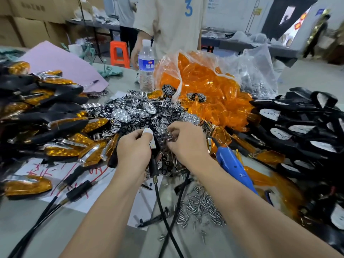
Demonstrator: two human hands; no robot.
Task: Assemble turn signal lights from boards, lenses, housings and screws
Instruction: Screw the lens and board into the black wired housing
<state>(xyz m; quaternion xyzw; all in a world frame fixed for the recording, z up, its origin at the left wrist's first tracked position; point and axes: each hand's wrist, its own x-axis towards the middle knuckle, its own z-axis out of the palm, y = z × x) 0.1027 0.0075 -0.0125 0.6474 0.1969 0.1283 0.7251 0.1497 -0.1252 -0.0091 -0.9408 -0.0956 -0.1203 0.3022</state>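
My left hand (133, 148) grips a black housing with a white LED board (150, 137) set in it, its stem and cable hanging down below my wrist. My right hand (186, 140) reaches into the pile of chrome reflectors (130, 114) and pinches a small chrome piece (170, 136) at its fingertips. Orange lenses (206, 84) spill from a clear bag behind the pile. Empty black housings (301, 125) are stacked at the right. Finished lights with orange lenses (46, 108) are heaped at the left. Loose screws (199, 205) lie near my right forearm.
A blue electric screwdriver (232, 162) lies just right of my right wrist. A water bottle (146, 66) stands behind the reflectors. Black cables (163, 211) cross the table front. A person in a white shirt (173, 25) stands across the table, beside an orange stool (120, 54).
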